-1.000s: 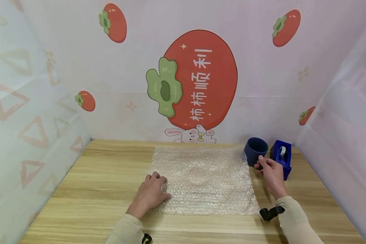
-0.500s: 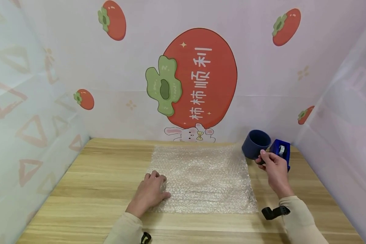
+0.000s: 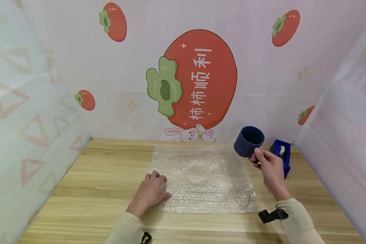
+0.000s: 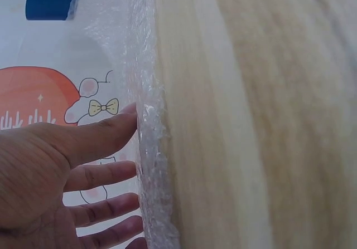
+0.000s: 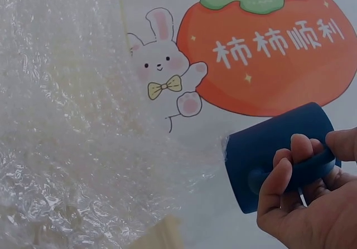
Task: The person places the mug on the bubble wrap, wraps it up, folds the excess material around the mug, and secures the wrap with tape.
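Observation:
A dark blue mug (image 3: 243,146) is raised off the table near the back right, tilted. My right hand (image 3: 272,167) grips its handle between thumb and curled fingers, as the right wrist view shows with the mug (image 5: 270,143) side-on. Clear bubble wrap (image 3: 201,179) lies spread flat over the middle of the table. Its back right corner rises towards the mug, and in the right wrist view the wrap (image 5: 83,115) meets the mug's base. My left hand (image 3: 149,195) rests with spread fingers on the left edge of the wrap; its fingertips (image 4: 129,170) touch the sheet.
A blue tape dispenser (image 3: 287,160) with a small roll stands just right of the mug. The wooden table (image 3: 91,189) is bounded by a printed back wall (image 3: 125,118) and pale side sheets.
My right hand has lifted the mug off the table and brought it slightly left, tilting it. The wrap's back right corner has risen with it. My left hand has stayed in place.

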Available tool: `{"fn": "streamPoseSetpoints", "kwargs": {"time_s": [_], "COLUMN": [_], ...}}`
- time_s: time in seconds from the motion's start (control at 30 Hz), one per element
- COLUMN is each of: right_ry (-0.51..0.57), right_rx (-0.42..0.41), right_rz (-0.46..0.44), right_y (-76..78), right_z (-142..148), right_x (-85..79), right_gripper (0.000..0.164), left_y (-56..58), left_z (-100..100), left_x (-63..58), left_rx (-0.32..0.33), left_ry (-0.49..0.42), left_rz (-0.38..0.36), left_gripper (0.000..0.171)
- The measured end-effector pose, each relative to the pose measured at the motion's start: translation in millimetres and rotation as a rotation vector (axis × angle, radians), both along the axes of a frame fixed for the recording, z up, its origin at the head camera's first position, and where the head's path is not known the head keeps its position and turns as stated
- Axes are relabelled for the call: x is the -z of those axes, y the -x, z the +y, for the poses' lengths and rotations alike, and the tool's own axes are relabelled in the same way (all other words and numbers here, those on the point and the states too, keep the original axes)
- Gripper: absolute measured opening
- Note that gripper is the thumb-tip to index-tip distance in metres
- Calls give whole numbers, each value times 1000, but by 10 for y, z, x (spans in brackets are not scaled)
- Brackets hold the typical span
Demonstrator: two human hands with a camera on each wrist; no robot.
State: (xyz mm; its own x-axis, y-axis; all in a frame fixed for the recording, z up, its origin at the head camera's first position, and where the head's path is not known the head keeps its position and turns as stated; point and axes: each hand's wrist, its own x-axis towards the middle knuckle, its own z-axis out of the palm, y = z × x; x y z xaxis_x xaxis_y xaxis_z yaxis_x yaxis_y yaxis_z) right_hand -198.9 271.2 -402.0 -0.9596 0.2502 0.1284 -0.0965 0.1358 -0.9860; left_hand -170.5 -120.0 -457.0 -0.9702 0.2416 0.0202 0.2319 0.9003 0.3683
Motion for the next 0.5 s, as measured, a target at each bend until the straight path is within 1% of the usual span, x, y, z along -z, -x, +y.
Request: {"fn": "streamPoseSetpoints", "kwargs": {"time_s": [0.23, 0.5], "right_ry": [20, 11], "right_rx": [4, 8], "right_rz": [14, 23], "right_y": [-14, -15], "right_z": [-13, 14], "right_x": [-66, -122], "right_gripper": [48, 47], "left_y": [-2, 5], "left_z": [-2, -2], "left_x": [11, 14], "left_rx": [1, -5], "left_ry": [1, 2], "left_rz": [-2, -6], "left_gripper": [51, 51]}}
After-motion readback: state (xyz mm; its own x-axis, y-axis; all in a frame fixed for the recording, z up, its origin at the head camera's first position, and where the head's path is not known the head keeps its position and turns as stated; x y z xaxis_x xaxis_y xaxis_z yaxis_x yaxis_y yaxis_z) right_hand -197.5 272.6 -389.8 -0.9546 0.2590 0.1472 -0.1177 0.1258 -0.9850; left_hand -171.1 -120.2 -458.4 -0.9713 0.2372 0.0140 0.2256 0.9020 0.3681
